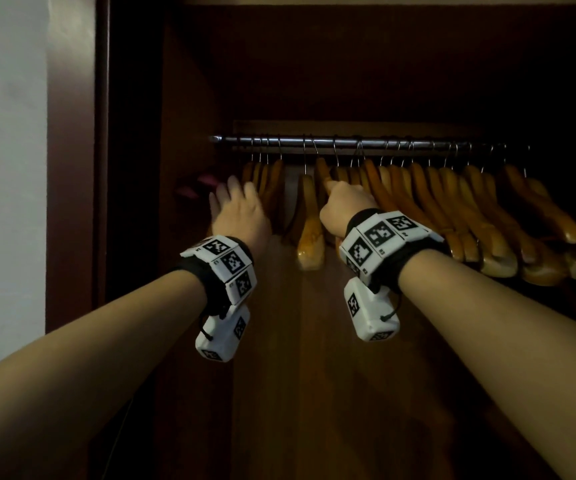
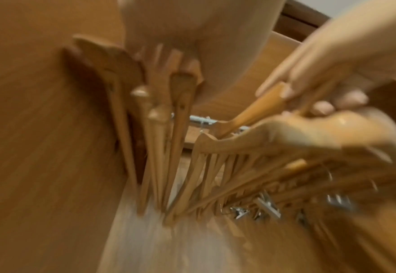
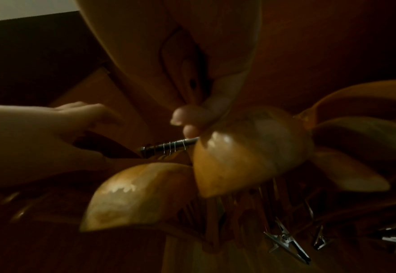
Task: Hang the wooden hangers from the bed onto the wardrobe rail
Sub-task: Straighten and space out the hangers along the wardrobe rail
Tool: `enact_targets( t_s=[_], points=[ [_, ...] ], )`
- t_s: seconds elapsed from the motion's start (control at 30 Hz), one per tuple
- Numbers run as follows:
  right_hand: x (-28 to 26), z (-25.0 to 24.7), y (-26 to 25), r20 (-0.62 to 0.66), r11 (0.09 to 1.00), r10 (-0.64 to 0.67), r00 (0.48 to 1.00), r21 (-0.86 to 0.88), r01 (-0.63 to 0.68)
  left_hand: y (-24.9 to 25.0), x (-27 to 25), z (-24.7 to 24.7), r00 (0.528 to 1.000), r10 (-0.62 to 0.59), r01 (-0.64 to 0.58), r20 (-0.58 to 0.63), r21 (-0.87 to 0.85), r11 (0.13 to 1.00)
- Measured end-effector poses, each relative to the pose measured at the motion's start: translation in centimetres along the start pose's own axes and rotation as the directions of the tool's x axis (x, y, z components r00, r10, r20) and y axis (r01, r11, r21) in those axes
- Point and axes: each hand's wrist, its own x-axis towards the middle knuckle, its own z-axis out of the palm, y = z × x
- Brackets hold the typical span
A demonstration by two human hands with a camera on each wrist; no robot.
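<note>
A metal rail [image 1: 349,143] crosses the wardrobe, with several wooden hangers [image 1: 470,216] packed along its right part. My right hand [image 1: 340,199] grips one wooden hanger [image 1: 324,172] near its neck, at the left end of that row; the left wrist view shows its fingers [image 2: 308,92] curled round the wood [image 2: 250,114]. One hanger [image 1: 310,230] hangs alone between my hands. My left hand [image 1: 236,206] is raised with straight fingers beside a small group of hangers [image 1: 266,178] at the rail's left end. Whether it touches them I cannot tell.
The wardrobe's side wall [image 1: 189,98] stands close on the left, with the door frame [image 1: 103,168] and a white wall [image 1: 13,168] beyond. Metal clips [image 3: 285,242] dangle from the bars of several hangers. Something dark pink [image 1: 203,180] lies deep at the left.
</note>
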Motion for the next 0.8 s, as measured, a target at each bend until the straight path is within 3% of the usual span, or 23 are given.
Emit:
enact_targets(
  t_s=[0.13, 0.3, 0.67, 0.8],
  points=[
    [0.0, 0.1, -0.1, 0.0, 1.0, 0.013, 1.0, 0.014, -0.013, 1.6, 0.1, 0.1, 0.964, 0.264, -0.263, -0.017, 0.038, 0.964],
    [0.0, 0.0, 0.0, 0.007, 0.999, 0.024, 1.0, 0.029, -0.024, 3.2, 0.3, 0.6, 0.957, 0.2, -0.142, 0.21, -0.258, 0.955],
    [0.3, 0.1, 0.2, -0.001, 1.0, 0.007, 1.0, 0.021, -0.007, 4.4, 0.1, 1.1, 0.899, 0.257, -0.225, 0.353, -0.131, 0.966],
    [0.5, 0.3, 0.2, -0.003, 1.0, 0.0, 1.0, 0.02, 0.0, 4.1, 0.2, 1.0, 0.88, 0.218, -0.229, 0.422, -0.024, 0.973]
  ],
)
